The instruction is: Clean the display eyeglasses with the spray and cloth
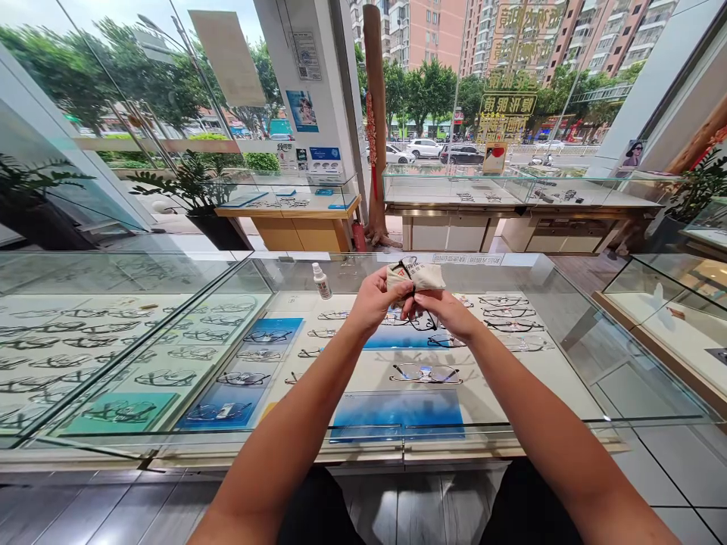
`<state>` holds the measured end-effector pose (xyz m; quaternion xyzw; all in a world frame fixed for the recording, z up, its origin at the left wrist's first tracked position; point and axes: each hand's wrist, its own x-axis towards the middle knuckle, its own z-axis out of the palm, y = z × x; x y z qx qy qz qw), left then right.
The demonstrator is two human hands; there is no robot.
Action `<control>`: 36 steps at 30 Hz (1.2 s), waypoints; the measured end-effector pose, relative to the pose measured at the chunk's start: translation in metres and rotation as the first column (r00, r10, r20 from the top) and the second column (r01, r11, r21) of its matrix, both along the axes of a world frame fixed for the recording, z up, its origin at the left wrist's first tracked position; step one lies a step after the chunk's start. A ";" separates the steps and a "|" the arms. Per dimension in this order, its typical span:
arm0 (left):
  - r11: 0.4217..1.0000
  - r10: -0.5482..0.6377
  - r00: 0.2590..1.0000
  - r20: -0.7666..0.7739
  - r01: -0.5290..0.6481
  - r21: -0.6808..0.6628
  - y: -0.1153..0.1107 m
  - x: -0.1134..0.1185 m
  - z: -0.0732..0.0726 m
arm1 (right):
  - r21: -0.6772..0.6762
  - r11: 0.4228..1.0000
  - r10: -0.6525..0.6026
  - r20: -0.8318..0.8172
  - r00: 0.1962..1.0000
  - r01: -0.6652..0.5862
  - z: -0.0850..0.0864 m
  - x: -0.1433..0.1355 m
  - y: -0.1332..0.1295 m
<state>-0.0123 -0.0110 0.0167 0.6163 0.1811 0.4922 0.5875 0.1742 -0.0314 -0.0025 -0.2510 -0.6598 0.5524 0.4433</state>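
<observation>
Both hands are raised above the glass display case, close together. My left hand [375, 301] is closed around dark-framed glasses [423, 325] and a beige printed cloth [429, 277]. My right hand [447, 312] pinches the same glasses from the other side, its fingers just under the cloth. One lens hangs below the fingers; the upper part of the frame shows against the cloth. Exactly which part each fingertip grips is hidden. A small white spray bottle [321, 281] stands upright on the glass top, to the left of my left hand.
Under the glass top [295, 265] lie rows of eyeglasses and blue display cards [397, 416]. A second case [113, 280] adjoins on the left, and another [670, 303] stands at the right. Farther back are more cases, a wooden post [375, 113] and potted plants.
</observation>
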 end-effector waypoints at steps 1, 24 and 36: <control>1.000 0.015 1.000 0.011 -0.015 -0.007 -0.001 0.001 -0.001 | 0.007 1.000 0.009 0.011 1.000 -0.010 0.000 -0.002 -0.002; 0.967 0.192 0.975 0.110 -0.169 -0.192 0.020 0.003 -0.016 | 0.062 0.894 -0.414 -0.263 0.871 0.444 0.009 0.020 0.008; 0.998 0.004 0.991 -0.134 -0.012 -0.064 0.000 0.012 -0.019 | -0.082 0.969 -0.246 -0.266 0.932 0.232 0.006 -0.001 -0.002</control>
